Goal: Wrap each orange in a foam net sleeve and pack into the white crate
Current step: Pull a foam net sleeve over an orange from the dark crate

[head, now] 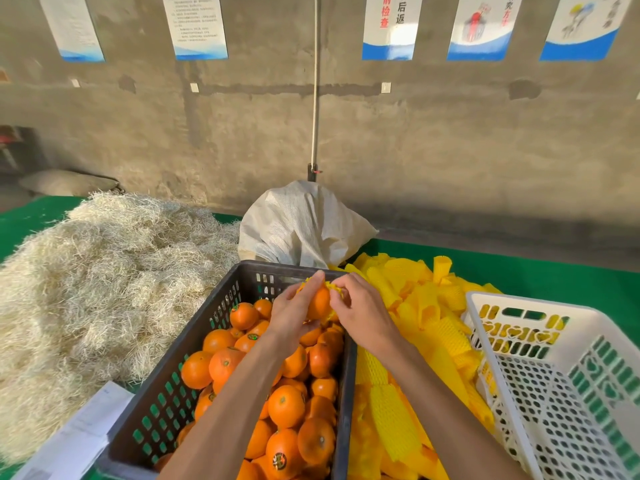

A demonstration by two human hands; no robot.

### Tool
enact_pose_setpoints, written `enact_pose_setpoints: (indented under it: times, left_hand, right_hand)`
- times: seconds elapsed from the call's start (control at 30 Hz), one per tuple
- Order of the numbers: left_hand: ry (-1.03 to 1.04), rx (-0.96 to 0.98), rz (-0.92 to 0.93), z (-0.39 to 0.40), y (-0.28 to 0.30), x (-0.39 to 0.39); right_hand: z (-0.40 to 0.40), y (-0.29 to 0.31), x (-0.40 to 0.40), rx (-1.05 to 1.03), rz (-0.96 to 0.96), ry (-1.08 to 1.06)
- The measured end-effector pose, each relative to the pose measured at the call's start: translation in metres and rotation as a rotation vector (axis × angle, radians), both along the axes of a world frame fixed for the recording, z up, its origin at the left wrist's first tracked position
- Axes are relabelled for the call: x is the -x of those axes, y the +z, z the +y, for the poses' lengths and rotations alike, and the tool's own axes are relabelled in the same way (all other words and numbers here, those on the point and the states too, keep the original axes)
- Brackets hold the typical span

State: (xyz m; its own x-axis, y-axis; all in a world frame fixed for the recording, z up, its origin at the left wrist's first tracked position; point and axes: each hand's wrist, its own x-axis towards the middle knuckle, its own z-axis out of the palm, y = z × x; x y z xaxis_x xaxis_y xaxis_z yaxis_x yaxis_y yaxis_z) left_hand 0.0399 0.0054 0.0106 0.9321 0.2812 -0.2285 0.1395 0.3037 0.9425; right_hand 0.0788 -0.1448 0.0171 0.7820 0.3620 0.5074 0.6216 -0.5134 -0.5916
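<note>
Above the far end of the dark crate point(180, 386) of loose oranges, the left hand point(294, 315) grips one orange point(319, 303) while the right hand point(363, 313) pinches a yellow foam net sleeve point(334, 288) at its top (partly hidden). The white crate point(561, 375) stands at the tabletop's right edge, beside the sleeve pile point(426, 306).
</note>
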Motion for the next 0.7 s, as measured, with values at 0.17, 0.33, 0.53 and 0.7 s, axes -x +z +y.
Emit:
enact_pose_setpoints:
  times: [0.17,0.33,0.53,0.7]
  left_hand:
    - [-0.282,0.141,-0.163,-0.004,0.005,0.004]
    - [-0.407,0.153,-0.173,0.006,-0.007,0.01]
    - [-0.266,0.165,-0.165,-0.008,-0.013,0.016]
    - [-0.252,0.226,-0.213,-0.012,-0.015,0.014]
  right_hand:
    - [0.006,-0.002,-0.003,-0.154,0.363,-0.096]
    - [-0.014,-0.005,-0.017,-0.122,0.45,0.013]
    - [-0.024,-0.008,-0.02,-0.111,0.517,0.147]
    - [-0.032,-0.004,-0.015,-0.095,0.365,-0.008]
